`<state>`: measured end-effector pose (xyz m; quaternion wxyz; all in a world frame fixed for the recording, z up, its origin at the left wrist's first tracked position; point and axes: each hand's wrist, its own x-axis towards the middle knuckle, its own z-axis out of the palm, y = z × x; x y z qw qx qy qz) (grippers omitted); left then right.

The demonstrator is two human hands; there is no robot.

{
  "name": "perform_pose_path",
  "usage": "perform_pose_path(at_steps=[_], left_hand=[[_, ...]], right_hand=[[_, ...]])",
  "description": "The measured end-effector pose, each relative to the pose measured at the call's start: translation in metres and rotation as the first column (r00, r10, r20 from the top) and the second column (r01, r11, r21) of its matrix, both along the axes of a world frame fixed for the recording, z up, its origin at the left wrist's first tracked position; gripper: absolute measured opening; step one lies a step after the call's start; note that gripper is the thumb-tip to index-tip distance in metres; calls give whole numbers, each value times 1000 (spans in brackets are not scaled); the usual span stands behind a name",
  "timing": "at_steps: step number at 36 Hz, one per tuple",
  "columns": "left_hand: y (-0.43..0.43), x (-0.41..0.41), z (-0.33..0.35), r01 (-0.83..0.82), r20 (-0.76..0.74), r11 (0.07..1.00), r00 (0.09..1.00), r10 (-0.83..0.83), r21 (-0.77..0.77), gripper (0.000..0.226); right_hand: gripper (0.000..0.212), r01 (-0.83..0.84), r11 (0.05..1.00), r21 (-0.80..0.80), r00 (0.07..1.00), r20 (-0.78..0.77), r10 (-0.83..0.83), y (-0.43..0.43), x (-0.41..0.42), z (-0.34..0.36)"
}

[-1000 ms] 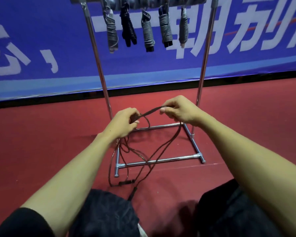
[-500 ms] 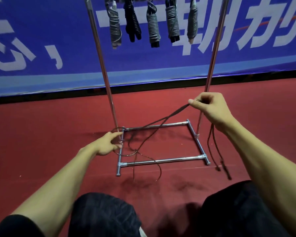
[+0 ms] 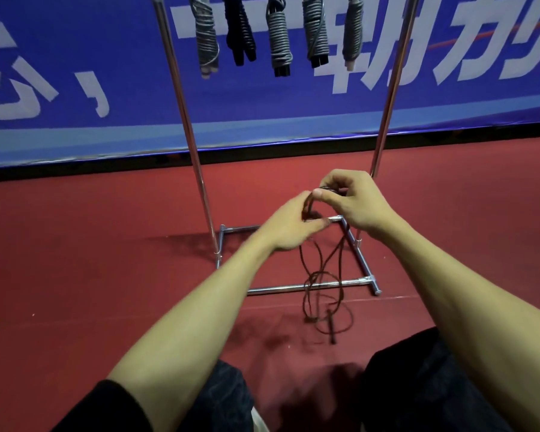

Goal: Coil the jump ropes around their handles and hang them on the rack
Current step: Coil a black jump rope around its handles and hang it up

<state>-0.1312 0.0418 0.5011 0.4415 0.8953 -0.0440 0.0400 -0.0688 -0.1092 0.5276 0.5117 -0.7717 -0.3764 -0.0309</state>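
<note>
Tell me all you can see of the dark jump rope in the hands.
The jump rope is a thin dark cord. The left hand and right hand grip its top, arched between them. The rest hangs in loose tangled loops across the rack's front bar down to the red floor, where a slim handle lies.

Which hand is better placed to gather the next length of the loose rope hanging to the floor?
Probably the left hand: it sits lower, directly above the hanging rope. The right hand is higher, and its fingers are pinching the rope's top loop.
</note>
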Motion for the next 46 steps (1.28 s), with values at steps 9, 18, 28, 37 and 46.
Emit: perform_pose_path(at_steps=[9, 18, 28, 37, 46], left_hand=[[54, -22, -28, -92, -18, 996, 996, 92, 9, 27], [30, -20, 18, 167, 57, 978, 983, -175, 125, 23], [104, -37, 6, 45, -43, 961, 998, -35, 272, 35], [92, -30, 14, -55, 150, 898, 989, -13, 437, 38], [69, -9, 25, 43, 156, 857, 977, -142, 513, 5]], right_hand=[[15, 67, 991, -112, 995, -69, -75, -41, 2, -24], [42, -280, 957, -81, 919, -311, 243, 12, -24, -1], [14, -66, 986, -155, 996, -72, 55, -8, -13, -6], [29, -122, 956, -268, 983, -164, 80, 2, -3, -18], [19, -140, 970, -200, 987, -109, 119, 33, -7, -2]])
